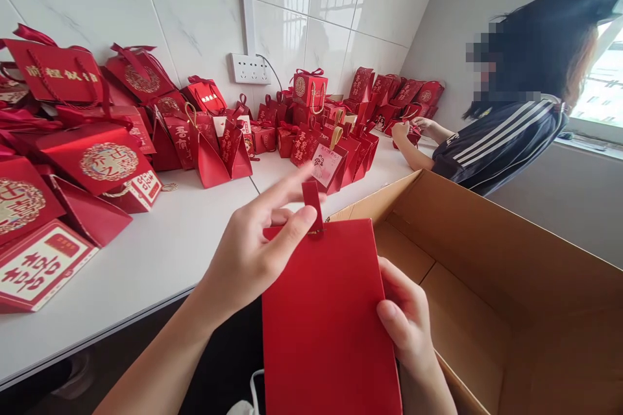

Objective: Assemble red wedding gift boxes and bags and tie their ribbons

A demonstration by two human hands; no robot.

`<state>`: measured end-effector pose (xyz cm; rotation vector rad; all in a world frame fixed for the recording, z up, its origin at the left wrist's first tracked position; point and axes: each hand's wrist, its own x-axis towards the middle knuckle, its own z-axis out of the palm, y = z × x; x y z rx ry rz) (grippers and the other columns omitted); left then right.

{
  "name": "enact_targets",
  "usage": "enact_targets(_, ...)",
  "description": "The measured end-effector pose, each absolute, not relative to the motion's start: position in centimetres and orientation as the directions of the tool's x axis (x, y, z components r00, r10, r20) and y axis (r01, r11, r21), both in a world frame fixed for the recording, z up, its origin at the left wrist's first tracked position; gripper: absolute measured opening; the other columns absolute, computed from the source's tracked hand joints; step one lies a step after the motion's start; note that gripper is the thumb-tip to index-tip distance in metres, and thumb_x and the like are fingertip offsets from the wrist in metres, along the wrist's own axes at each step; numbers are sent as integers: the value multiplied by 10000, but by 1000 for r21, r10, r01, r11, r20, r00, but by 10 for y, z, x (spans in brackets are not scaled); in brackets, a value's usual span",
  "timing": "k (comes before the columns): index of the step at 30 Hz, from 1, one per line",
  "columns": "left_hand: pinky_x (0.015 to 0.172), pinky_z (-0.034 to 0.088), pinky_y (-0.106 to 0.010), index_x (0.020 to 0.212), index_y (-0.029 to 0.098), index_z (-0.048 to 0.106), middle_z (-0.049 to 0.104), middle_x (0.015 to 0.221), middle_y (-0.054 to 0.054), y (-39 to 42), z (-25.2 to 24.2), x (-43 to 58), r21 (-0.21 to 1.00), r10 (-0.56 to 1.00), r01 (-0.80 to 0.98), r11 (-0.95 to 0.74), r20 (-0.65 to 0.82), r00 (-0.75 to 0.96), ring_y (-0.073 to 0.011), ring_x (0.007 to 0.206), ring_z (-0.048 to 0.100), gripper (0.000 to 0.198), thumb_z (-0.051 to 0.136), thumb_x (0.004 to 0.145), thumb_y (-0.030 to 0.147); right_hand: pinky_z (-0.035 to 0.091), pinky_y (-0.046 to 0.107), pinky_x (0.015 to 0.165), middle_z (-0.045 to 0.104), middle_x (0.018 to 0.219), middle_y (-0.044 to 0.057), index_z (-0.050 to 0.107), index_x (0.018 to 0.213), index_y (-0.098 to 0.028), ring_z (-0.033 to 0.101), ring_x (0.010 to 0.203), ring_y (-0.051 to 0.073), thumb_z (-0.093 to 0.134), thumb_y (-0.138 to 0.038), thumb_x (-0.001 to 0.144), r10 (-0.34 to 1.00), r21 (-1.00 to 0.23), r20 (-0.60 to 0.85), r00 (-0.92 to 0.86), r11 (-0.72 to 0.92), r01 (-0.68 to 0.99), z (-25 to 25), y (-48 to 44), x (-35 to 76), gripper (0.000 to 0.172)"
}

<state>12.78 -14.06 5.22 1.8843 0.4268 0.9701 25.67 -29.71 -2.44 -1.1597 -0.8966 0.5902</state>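
A plain red gift box [331,311] is upright in front of me, its flat face toward the camera. My right hand [406,311] grips its right edge, with the thumb in front and the fingers partly hidden behind. A short dark red ribbon loop [312,204] sticks up from the box's top edge. My left hand [265,237] is at that loop, its thumb tip against the ribbon and its index finger stretched out beyond it. The box's lower end runs out of view.
A white table [195,227] along the tiled wall carries many red gift boxes [111,155]. An open cardboard carton [511,233] stands at my right. Beyond it, a person in a dark striped jacket [501,136] handles a small red box [407,133]. A power strip [250,69] is on the wall.
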Motion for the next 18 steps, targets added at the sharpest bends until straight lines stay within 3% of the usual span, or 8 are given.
enact_targets(3,939,531,-399,1474,349,316,581,1370,-76,-134,43,124,892,642,-260,-369,447,623,-285,1146,630,704,550,856,593,550,273,554,720,845,30,717,974,-239,659,661,197,650,-517,814,660,-942,191,726,332,-54,-27,-293,261,328)
enact_targets(6,1071,428,-483,1499,336,240,426,1502,-92,-141,19,122,909,626,-307,-281,416,660,-338,1320,479,909,588,749,714,577,312,635,730,839,8,708,901,-254,675,719,205,619,-515,832,484,-871,81,871,460,-175,-30,-285,268,284)
enact_targets(8,1119,375,-492,1512,298,203,384,1523,-114,-154,2,123,930,599,-247,-270,364,713,-353,1379,396,1040,700,679,673,581,327,746,737,939,16,708,941,-258,686,861,212,610,-502,839,469,-807,56,881,541,-237,-32,-278,271,282)
enact_targets(10,1078,433,-472,1522,278,157,466,1454,-128,-169,-13,127,943,580,-221,-250,329,745,-345,1328,461,1079,772,679,550,564,329,822,726,1038,19,708,981,-265,666,983,211,625,-471,835,506,-765,83,858,584,-270,-34,-273,271,266)
enact_targets(14,866,581,-396,1483,293,261,575,1302,-108,-188,-26,135,934,587,-236,-269,353,728,-298,1085,626,998,811,650,328,541,393,904,716,1081,17,718,981,-284,649,1037,247,691,-420,768,592,-741,163,789,601,-298,-40,-270,269,255)
enact_targets(18,883,566,-386,1366,309,434,598,1242,-73,-186,-26,134,871,583,-325,-370,490,648,-283,1056,625,907,848,560,271,569,396,845,730,1015,24,737,895,-285,675,963,257,732,-432,715,628,-736,180,757,597,-320,-44,-272,270,232)
